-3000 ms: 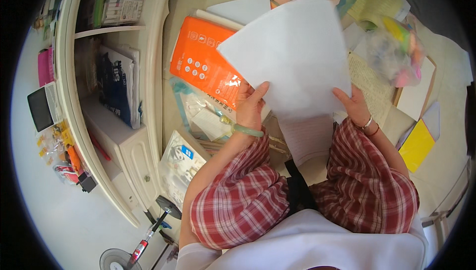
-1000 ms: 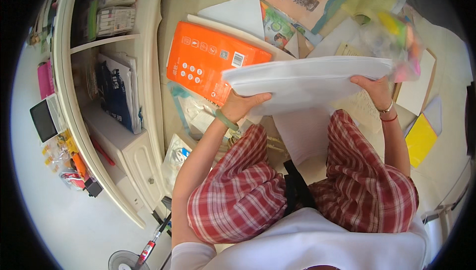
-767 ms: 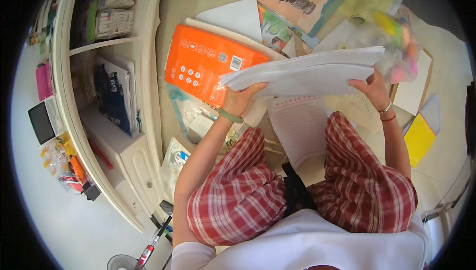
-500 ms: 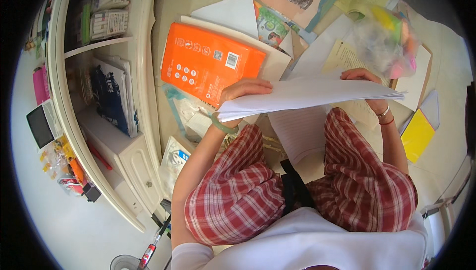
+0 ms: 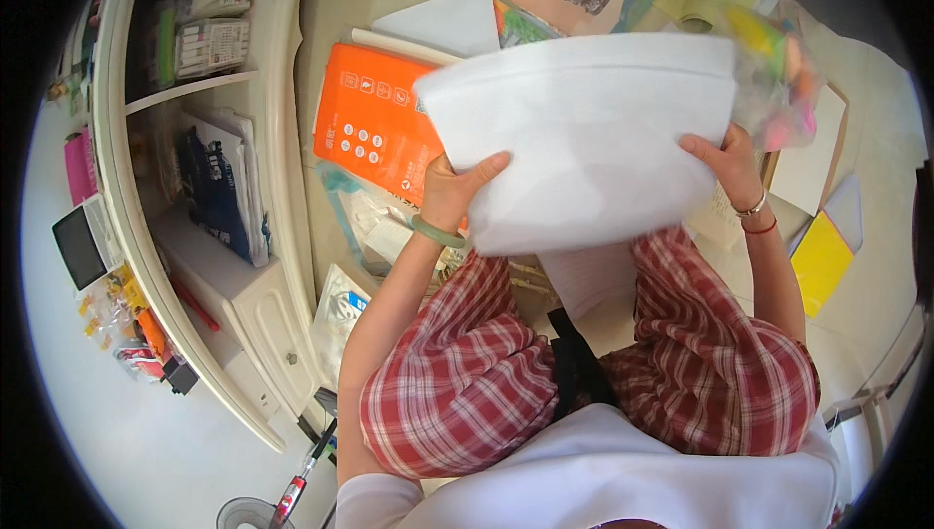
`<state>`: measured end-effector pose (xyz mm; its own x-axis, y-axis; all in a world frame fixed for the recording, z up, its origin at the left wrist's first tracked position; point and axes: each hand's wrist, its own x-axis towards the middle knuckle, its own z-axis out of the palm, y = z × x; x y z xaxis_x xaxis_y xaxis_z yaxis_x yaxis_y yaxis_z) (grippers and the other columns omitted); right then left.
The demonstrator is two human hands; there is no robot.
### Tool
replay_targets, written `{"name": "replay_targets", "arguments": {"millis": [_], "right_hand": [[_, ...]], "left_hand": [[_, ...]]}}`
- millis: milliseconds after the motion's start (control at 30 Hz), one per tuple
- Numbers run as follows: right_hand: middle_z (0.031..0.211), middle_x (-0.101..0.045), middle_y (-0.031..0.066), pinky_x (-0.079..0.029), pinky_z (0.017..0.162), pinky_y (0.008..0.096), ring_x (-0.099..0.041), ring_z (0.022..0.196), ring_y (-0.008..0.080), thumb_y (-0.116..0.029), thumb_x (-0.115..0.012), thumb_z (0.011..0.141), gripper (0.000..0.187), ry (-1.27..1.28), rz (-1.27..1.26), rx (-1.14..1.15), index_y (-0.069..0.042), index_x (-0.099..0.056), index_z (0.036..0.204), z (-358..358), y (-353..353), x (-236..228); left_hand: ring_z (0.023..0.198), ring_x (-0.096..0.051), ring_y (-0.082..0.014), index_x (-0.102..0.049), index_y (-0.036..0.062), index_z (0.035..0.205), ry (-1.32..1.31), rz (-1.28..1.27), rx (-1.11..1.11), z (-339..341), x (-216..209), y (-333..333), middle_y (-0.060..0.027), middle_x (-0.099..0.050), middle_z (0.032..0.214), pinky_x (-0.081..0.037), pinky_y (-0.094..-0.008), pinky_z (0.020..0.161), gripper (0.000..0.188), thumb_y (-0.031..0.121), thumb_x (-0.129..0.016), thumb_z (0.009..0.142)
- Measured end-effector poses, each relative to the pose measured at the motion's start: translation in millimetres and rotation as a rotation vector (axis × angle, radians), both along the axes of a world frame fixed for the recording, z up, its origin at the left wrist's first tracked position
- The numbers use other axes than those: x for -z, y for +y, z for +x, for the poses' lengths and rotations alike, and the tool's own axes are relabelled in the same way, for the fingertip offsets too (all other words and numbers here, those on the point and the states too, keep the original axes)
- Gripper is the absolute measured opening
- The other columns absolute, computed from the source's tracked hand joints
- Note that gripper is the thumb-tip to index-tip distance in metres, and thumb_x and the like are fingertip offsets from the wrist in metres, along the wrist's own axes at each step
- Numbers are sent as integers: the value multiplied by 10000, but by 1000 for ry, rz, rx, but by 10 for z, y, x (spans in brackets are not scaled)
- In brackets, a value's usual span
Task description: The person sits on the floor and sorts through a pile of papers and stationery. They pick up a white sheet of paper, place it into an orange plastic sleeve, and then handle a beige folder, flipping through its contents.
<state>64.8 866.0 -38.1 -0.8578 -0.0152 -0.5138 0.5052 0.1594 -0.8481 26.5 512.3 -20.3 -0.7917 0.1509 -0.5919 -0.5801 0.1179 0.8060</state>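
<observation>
I'd grip the white sheets (image 5: 589, 140) evenly, my left hand (image 5: 450, 191) pinching at eight o'clock, right hand (image 5: 734, 165) pinching at three.

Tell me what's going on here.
A person is holding up white paper with both bare hands, the left hand at its left edge and the right hand at its right. The paper is slightly bowed and partly covers an orange pack on the left. Another sheet shows below it, between the person's knees.
</observation>
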Motion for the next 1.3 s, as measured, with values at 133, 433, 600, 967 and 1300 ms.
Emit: {"name": "replay_targets", "arguments": {"millis": [133,433,600,967,1300], "right_hand": [[966,-663,62,-510,725,257,-617,818,119,-209,-713,831,381,-147,-217,223,34,-602,1103,111,-172,296],[1135,-582,68,-470,833,276,-547,1015,153,-248,-672,876,473,-393,-575,467,10,-510,1238,869,-819,841],[1034,-605,39,-458,788,276,-556,920,140,-296,-639,895,426,-673,-655,207,-1,-530,1182,1011,-926,657],[1031,-656,48,-479,808,245,-603,919,108,-173,-540,945,253,140,198,111,-24,-603,1140,126,-143,504],[1127,-611,71,-432,907,262,-551,1022,125,-338,-537,947,456,117,-162,-128,0,-519,1252,-404,-702,611]], "left_hand": [[1016,-602,-192,-463,-16,1282,-358,62,-97,2,57,-84,-123,-578,1207,-512,-311,834,555,374,-595,910],[1339,-320,-271,-279,44,1434,-232,869,-521,316,71,-227,-101,-320,1470,-270,-441,1089,747,582,-395,929],[1203,-471,-235,-426,62,1336,-379,487,-548,491,389,-132,-73,-505,1309,-367,-398,1019,567,364,-614,895],[1132,-528,-220,-471,32,1286,-307,230,-547,405,353,-170,-104,-550,1237,-419,-357,967,508,170,-695,852],[1125,-531,-188,-517,32,1256,41,201,-251,410,143,-304,-71,-570,1216,-435,-360,966,436,101,-674,855]]}}
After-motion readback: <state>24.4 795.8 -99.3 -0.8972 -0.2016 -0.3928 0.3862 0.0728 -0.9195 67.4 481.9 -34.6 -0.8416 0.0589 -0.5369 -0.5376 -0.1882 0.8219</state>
